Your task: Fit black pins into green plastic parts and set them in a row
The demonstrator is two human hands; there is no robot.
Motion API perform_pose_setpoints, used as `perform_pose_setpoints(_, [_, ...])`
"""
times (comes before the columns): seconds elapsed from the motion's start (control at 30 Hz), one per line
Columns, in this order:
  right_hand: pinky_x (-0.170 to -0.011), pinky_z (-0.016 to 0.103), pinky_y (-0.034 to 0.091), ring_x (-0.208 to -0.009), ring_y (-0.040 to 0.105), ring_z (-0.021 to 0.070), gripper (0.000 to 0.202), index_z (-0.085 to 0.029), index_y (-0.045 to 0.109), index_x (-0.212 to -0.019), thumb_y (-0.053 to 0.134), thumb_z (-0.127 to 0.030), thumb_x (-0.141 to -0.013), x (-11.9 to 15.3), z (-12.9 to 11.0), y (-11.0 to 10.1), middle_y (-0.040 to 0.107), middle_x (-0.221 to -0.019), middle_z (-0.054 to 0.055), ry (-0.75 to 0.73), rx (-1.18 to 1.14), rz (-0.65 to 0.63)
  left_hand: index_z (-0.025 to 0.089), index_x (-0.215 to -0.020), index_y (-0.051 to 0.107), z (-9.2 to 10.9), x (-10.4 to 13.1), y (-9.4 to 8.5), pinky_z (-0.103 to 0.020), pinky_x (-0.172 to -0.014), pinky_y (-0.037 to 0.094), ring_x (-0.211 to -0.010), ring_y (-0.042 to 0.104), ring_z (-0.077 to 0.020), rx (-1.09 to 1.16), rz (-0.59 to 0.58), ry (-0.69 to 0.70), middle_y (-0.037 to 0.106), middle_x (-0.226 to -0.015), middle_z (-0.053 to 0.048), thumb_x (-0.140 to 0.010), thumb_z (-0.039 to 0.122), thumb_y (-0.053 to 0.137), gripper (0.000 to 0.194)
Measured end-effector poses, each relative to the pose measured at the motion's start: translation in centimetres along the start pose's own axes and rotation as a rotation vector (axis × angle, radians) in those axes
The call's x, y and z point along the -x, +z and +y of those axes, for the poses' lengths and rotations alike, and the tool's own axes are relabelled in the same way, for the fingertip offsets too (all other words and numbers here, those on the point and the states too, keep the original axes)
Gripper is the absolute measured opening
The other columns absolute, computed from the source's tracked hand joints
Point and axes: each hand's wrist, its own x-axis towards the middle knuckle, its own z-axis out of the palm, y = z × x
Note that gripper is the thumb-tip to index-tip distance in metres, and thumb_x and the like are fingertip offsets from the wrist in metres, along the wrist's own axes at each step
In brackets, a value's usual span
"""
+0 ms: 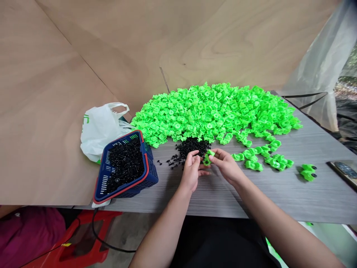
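**Bright-green, car-shaped plastic piece [207, 158] pinched between thumb and fingers, above the bench**

The right hand [226, 166] grips the piece by one side, so its other side, with a black round part showing, faces the left hand [190, 172]. The left fingers are curled close to it; whether they pinch anything, I cannot tell.

Both hands work just on the near side of a heap of small black wheel-and-axle parts [192, 146], probably put there for short reaches. Behind it spreads a wide mound of matching green plastic pieces [200, 108], seemingly kept back to leave elbow room. A blue plastic basket with red handles [153, 175], full of more black parts, stands to the left, likely as a supply, near the front edge of the grey wood-grain bench [223, 203].

Grey surface shows between basket and left wrist, and wider beyond the right forearm. There, loose green pieces trail from the mound, and two with black wheels [308, 172] sit apart, short of a dark flat phone-like object [345, 172] at the right edge.
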Motion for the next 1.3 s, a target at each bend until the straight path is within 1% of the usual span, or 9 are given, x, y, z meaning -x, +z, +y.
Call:
perform_pose_setpoints(0.13, [-0.084,0.039,0.046,-0.092,0.061,0.0256,0.033,-0.020,0.064,-0.107,0.067,-0.039,-0.080,-1.9,-0.1,-3.9,0.069,-0.098,0.008,-0.189,0.734,0.195,0.019,-0.102,0.064,1.1,-2.8,-2.5,-0.019,-0.049,0.046,-0.082,0.067,-0.0181,-0.297,0.159,0.227,0.061,-0.098,-0.008,-0.086,0.050,0.061,0.034])
perform_pose_setpoints(0.23, [-0.091,0.044,0.039,-0.102,0.057,0.0321,0.030,-0.020,0.067,-0.109,0.067,-0.029,-0.080,-2.7,0.3,-6.3,0.068,-0.101,0.012,-0.201,1.258,0.136,0.018,-0.090,0.066,2.7,-5.4,-5.1,-0.028,-0.070,0.052,-0.080,0.064,-0.0176,-0.600,0.325,0.457,0.065,-0.087,-0.006,-0.085,0.036,0.063,0.019])
perform_pose_setpoints(0.33, [-0.094,0.049,0.034,-0.104,0.055,0.0337,0.030,-0.023,0.068,-0.111,0.066,-0.026,-0.081,-2.8,1.2,-7.8,0.069,-0.101,0.012,-0.149,1.500,0.067,0.018,-0.091,0.066,4.4,-7.5,-6.8,-0.037,-0.082,0.051,-0.084,0.063,-0.0207,-0.897,0.445,0.547,0.066,-0.091,-0.008,-0.084,0.027,0.062,0.012])
perform_pose_setpoints(0.57, [-0.100,0.056,0.028,-0.110,0.054,0.0359,0.036,-0.022,0.066,-0.117,0.066,-0.028,-0.081,-2.7,1.6,-9.1,0.068,-0.109,0.014,-0.107,1.576,0.115,0.020,-0.128,0.058,6.4,-11.4,-5.7,-0.047,-0.103,0.040,-0.121,0.052,-0.0340,-1.299,0.552,0.621,0.053,-0.127,-0.018,-0.080,0.019,0.066,0.049])
perform_pose_setpoints(0.7, [-0.095,0.040,0.038,-0.106,0.057,0.0313,0.031,-0.016,0.066,-0.116,0.057,-0.026,-0.088,-2.5,1.3,-6.0,0.066,-0.109,0.016,-0.219,1.367,0.067,0.022,-0.132,0.057,6.7,-13.8,-4.3,-0.054,-0.102,0.038,-0.128,0.044,-0.0416,-1.390,0.534,0.630,0.037,-0.146,-0.020,-0.077,0.014,0.068,0.057])
perform_pose_setpoints(0.9, [-0.085,0.029,0.044,-0.097,0.061,0.0239,0.025,-0.015,0.067,-0.109,0.055,-0.017,-0.087,-2.9,2.9,-2.0,0.065,-0.101,0.012,-0.189,1.171,0.014,0.022,-0.118,0.063,6.9,-15.0,-3.5,-0.055,-0.098,0.038,-0.124,0.045,-0.0411,-1.494,0.497,0.583,0.053,-0.130,-0.019,-0.076,0.011,0.069,0.044])
perform_pose_setpoints(1.03, [-0.084,0.028,0.044,-0.094,0.062,0.0222,0.017,-0.017,0.068,-0.097,0.055,-0.017,-0.087,-3.1,3.2,-1.9,0.066,-0.097,0.010,-0.192,1.122,0.024,0.020,-0.118,0.062,7.6,-14.3,-3.2,-0.051,-0.105,0.036,-0.126,0.047,-0.0364,-1.387,0.482,0.644,0.057,-0.128,-0.017,-0.076,0.014,0.069,0.043])
perform_pose_setpoints(1.13, [-0.081,0.029,0.044,-0.090,0.063,0.0215,0.014,-0.018,0.067,-0.094,0.057,-0.017,-0.085,-3.0,3.2,-2.5,0.069,-0.093,0.007,-0.224,1.005,0.038,0.019,-0.118,0.061,7.9,-13.0,-3.0,-0.047,-0.104,0.041,-0.118,0.056,-0.0308,-1.006,0.438,0.624,0.061,-0.124,-0.014,-0.079,0.023,0.069,0.039])
perform_pose_setpoints(1.3, [-0.062,0.027,0.044,-0.064,0.060,0.0176,0.012,-0.019,0.066,-0.082,0.066,-0.030,-0.080,-3.3,3.6,-3.1,0.067,-0.071,0.001,-0.140,0.612,0.069,0.013,-0.114,0.059,7.4,-9.3,-2.9,-0.040,-0.089,0.055,-0.101,0.068,-0.0247,0.004,0.080,0.100,0.068,-0.108,-0.017,-0.093,0.035,0.053,0.032])
